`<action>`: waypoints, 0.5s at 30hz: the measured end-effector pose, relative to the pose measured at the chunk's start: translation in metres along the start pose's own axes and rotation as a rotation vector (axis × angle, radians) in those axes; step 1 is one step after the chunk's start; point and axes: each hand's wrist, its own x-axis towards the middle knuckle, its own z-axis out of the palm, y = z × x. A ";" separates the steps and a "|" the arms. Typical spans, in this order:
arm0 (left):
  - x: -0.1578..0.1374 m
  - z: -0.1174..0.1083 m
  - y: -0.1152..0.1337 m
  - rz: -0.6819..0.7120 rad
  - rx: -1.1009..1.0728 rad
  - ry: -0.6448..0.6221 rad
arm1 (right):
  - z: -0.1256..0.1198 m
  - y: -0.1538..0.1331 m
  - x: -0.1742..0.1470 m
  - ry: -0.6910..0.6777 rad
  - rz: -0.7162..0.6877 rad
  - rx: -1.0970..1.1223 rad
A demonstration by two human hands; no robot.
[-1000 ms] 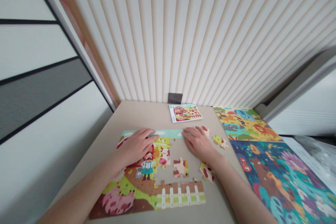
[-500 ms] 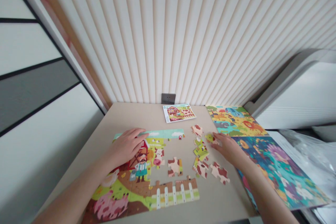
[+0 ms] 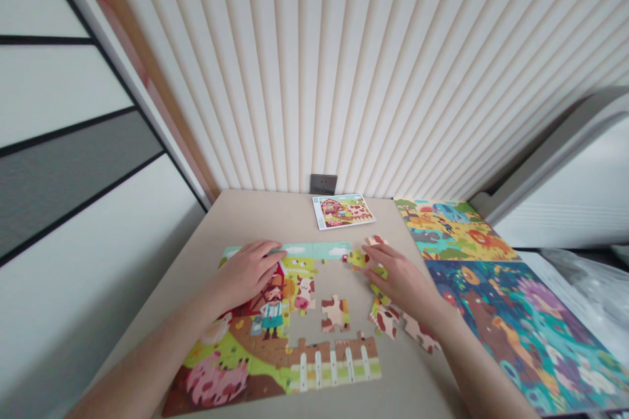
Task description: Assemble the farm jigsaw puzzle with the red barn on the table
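My left hand lies with fingers outstretched on the partly joined farm jigsaw puzzle, over the red barn. My right hand pinches a yellow-green puzzle piece near the right end of the puzzle's sky strip. Partly hidden under that hand are green puzzle pieces and a cow-patterned puzzle piece. Closer to me lie a brown-spotted piece with a green corner and another spotted piece. A separate spotted puzzle piece sits in the gap between the cow's head and the fence.
A small picture card of the farm scene lies at the table's back, below a dark wall socket. Two more colourful pictures, a safari scene and a blue one, lie along the right side. Clear plastic is beyond them.
My right hand has moved left, carrying the yellow-green puzzle piece from the loose pieces to beside the sky strip. My left hand stays on the puzzle. The view has shifted slightly.
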 end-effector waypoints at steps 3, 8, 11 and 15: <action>0.000 -0.001 0.001 0.001 -0.017 0.001 | 0.006 0.011 0.009 0.036 0.036 -0.024; 0.001 -0.005 0.004 -0.015 -0.027 -0.001 | 0.007 0.070 0.000 0.205 0.305 -0.119; 0.000 -0.005 0.004 -0.011 -0.037 0.014 | 0.009 0.091 -0.006 0.204 0.378 -0.193; -0.001 -0.003 0.001 -0.012 -0.050 0.025 | 0.013 0.096 -0.005 0.186 0.396 -0.226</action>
